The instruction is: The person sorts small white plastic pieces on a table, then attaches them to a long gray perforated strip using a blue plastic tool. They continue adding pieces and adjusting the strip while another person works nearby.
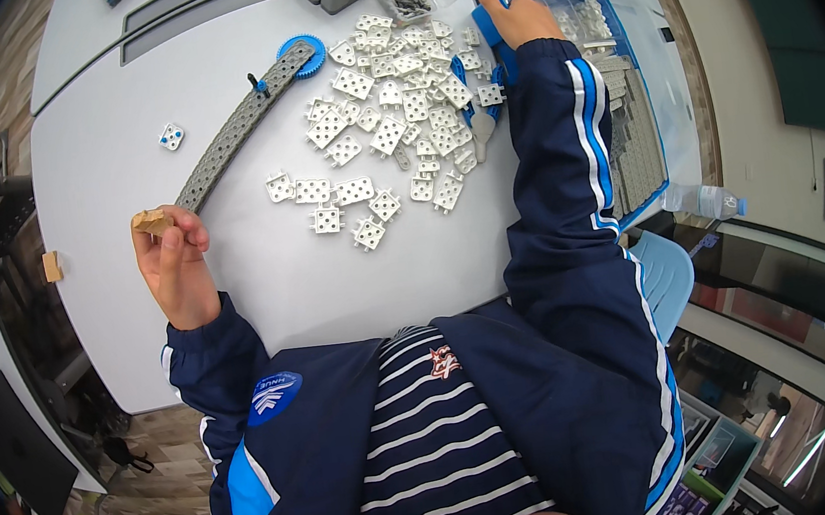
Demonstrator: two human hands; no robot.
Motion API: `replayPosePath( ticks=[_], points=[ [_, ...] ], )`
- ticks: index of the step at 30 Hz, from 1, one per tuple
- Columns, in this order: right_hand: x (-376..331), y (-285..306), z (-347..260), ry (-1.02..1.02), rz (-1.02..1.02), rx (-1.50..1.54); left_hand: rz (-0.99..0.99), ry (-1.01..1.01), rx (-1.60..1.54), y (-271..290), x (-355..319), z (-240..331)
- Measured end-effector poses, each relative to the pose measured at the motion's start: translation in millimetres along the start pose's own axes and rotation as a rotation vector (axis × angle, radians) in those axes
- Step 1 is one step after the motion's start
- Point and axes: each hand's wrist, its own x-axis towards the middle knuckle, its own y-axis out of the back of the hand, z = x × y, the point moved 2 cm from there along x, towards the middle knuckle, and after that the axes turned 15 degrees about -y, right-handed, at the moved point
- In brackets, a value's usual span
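Your left hand [175,265] is closed on a small tan block [151,223], pinched in the fingertips and lifted above the worktop [112,168], so you can see it well. Your right hand [518,17] rests with loose fingers on the blue tray [611,45], just beside the heap of white perforated plates [397,108]. The long grey curved beam [238,130] lies between both hands
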Motion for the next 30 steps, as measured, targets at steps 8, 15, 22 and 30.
replayPosePath(
  ticks=[8,15,22,30],
  points=[
    [9.7,12.0,9.5,0.032,-0.073,-0.04,0.027,-0.015,-0.005,-2.4,0.1,5.8],
    [17.0,7.0,16.3,0.137,-0.086,-0.04,-0.014,-0.014,-0.007,-3.5,0.3,5.6],
    [12.3,10.1,22.3,0.051,0.006,0.096,-0.048,-0.006,-0.004,-2.6,0.1,5.3],
    [19.9,8.6,26.2,-0.058,0.372,0.187,0.007,-0.02,-0.033,-0.6,-0.1,4.6]
  ],
)
